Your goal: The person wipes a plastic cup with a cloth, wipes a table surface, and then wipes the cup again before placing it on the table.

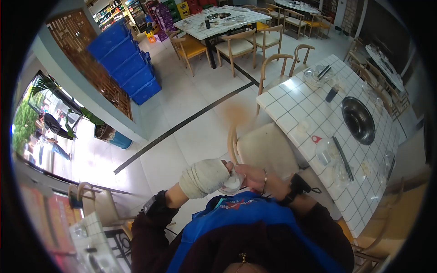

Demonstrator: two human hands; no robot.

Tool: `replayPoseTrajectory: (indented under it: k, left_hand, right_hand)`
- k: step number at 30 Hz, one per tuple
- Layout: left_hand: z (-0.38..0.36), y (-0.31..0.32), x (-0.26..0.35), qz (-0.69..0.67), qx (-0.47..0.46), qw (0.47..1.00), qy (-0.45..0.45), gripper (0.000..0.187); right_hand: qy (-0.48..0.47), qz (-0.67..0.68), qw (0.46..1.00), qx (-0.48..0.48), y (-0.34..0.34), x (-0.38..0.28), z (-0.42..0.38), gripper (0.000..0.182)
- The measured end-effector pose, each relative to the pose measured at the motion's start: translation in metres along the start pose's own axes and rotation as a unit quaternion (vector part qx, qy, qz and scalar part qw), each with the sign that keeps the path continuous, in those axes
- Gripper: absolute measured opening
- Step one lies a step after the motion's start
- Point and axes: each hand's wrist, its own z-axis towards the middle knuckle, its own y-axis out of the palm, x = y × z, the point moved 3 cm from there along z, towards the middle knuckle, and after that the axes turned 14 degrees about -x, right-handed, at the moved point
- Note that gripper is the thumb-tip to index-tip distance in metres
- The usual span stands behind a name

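In front of my chest my two hands meet. My left hand [205,177] wears a cream cloth covering bunched toward the wrist, with bare fingertips showing at its end. My right hand [254,176], bare with a thin bracelet at the wrist, reaches in from the other side, its fingers curled toward the left fingertips. Between and just under them is a small translucent white piece [232,184], thin like plastic; I cannot tell what it is. Both hands are closed around it. A blue apron [232,209] lies right below them.
A white tiled table [296,98] with a round metal pot [358,120], chopsticks [342,159] and clear tableware stands to the right. A cushioned chair [266,150] is just ahead. Stacked blue crates [127,63] stand at the left, near a potted plant [109,134].
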Motion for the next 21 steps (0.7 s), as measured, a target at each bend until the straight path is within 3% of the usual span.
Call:
replayPoseTrajectory:
  k: [3, 7, 9, 13, 14, 15, 16, 17, 18, 19, 20, 21]
  left_hand:
    - [0.003, 0.006, -0.013, 0.044, 0.007, 0.997, -0.058, 0.019]
    - [0.002, 0.010, -0.015, -0.001, 0.005, 0.989, -0.150, 0.024]
    - [0.000, 0.025, -0.032, -0.160, 0.034, 0.968, -0.192, 0.030]
    - [-0.006, 0.061, -0.056, -0.111, -0.012, 0.988, -0.109, 0.043]
    - [-0.003, 0.092, -0.075, -0.379, 0.038, 0.924, -0.041, 0.046]
    - [0.000, 0.108, -0.085, -0.616, 0.082, 0.783, 0.033, 0.049]
    - [-0.001, 0.088, -0.074, -0.615, 0.084, 0.783, 0.038, 0.049]
    - [-0.004, 0.070, -0.060, -0.395, -0.002, 0.919, -0.002, 0.048]
    - [-0.007, 0.048, -0.045, -0.144, -0.087, 0.985, -0.044, 0.046]
    - [-0.007, 0.030, -0.037, -0.142, -0.087, 0.985, -0.041, 0.046]
    - [-0.006, 0.018, -0.029, -0.107, -0.159, 0.980, -0.054, 0.038]
    - [-0.005, 0.010, -0.021, -0.072, -0.229, 0.968, -0.067, 0.030]
  right_hand:
    - [-0.057, 0.006, 0.998, 0.021, 0.003, 0.004, 0.000, 0.054]
    - [-0.137, -0.015, 0.989, 0.053, 0.012, 0.006, 0.003, 0.053]
    - [-0.178, -0.028, 0.980, 0.084, 0.014, 0.009, 0.005, 0.055]
    - [-0.236, -0.042, 0.969, 0.064, 0.014, 0.025, 0.006, 0.057]
    - [-0.246, -0.018, 0.967, 0.058, 0.013, 0.025, 0.005, 0.057]
    - [-0.246, -0.023, 0.967, 0.058, 0.012, 0.023, 0.004, 0.057]
    - [-0.224, -0.019, 0.974, 0.031, 0.010, 0.022, 0.002, 0.054]
    - [-0.203, -0.015, 0.979, 0.005, 0.008, 0.020, 0.000, 0.052]
    - [-0.204, -0.019, 0.979, 0.006, 0.000, 0.016, -0.002, 0.052]
    - [-0.121, 0.027, 0.992, 0.009, -0.010, 0.018, -0.001, 0.050]
    - [-0.035, 0.074, 0.997, 0.011, -0.016, 0.019, -0.001, 0.052]
    - [-0.034, 0.074, 0.997, 0.014, -0.019, 0.014, 0.000, 0.052]
